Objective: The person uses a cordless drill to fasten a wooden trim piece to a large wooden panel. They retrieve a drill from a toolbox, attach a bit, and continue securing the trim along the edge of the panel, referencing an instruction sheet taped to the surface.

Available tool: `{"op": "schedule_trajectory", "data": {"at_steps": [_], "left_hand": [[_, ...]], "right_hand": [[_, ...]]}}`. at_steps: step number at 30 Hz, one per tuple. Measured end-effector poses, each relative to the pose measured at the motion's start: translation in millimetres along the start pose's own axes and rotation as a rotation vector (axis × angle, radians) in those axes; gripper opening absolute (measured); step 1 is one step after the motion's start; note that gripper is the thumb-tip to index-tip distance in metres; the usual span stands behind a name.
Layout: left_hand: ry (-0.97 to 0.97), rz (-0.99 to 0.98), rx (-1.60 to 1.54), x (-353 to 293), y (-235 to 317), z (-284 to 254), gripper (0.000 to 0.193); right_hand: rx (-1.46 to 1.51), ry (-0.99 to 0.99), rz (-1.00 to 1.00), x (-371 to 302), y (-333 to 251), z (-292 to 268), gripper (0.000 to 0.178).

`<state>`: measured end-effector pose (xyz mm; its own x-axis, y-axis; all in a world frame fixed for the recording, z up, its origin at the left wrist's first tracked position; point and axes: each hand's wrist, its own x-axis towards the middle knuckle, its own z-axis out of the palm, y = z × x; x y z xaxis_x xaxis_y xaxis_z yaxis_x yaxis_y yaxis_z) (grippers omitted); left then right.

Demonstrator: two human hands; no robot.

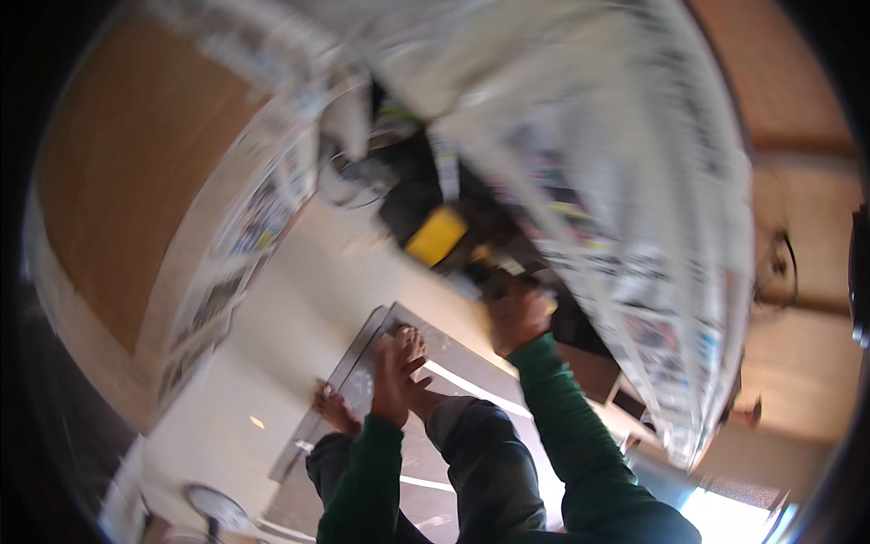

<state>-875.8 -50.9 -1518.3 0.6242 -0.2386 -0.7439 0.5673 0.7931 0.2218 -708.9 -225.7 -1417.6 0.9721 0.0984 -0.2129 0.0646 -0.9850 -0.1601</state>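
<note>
My right hand (521, 317) is closed around a blurred dark object at the edge of a shadowed opening, its kind unclear. Just beyond lies a blurred black and yellow thing (437, 236) that I cannot name. My left hand (391, 381) is lowered over a grey-brown board (453, 349) with pale stripes, close to my bare foot (412, 341). Its thumb stands apart from the fingers, and I see nothing held in it. My other bare foot (335, 408) is by the board's left edge.
Newspaper-covered panels (634, 181) rise on the right, with more newspaper around a brown panel (145, 163) on the left. A clear round container (352, 186) stands on the pale floor (272, 335). At lower left is a round object on a dark stem (216, 508).
</note>
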Motion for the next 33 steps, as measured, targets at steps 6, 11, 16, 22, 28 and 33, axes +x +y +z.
{"op": "schedule_trajectory", "data": {"at_steps": [6, 11, 16, 22, 28, 33], "left_hand": [[0.057, -0.167, -0.414, -124, -14, -2, 0.090], [0.012, -0.210, -0.393, -277, 9, 29, 0.083], [-0.269, -0.224, -0.194, -405, 47, 160, 0.079], [-0.011, 0.278, 0.224, -441, -26, 200, 0.071], [-0.681, -0.263, -0.005, -495, -4, 363, 0.063], [-0.843, -0.461, 0.243, -446, -43, 423, 0.075]], "right_hand": [[0.316, -0.272, 0.004, -135, -78, -48, 0.032], [0.432, -0.455, -0.035, -245, -119, -161, 0.035], [0.485, -0.244, -0.218, -332, -123, -286, 0.042], [0.446, 0.104, -0.074, -403, -121, -474, 0.049], [0.255, 0.497, 0.042, -471, -75, -554, 0.079], [0.124, 0.642, 0.067, -482, -19, -546, 0.083]]}}
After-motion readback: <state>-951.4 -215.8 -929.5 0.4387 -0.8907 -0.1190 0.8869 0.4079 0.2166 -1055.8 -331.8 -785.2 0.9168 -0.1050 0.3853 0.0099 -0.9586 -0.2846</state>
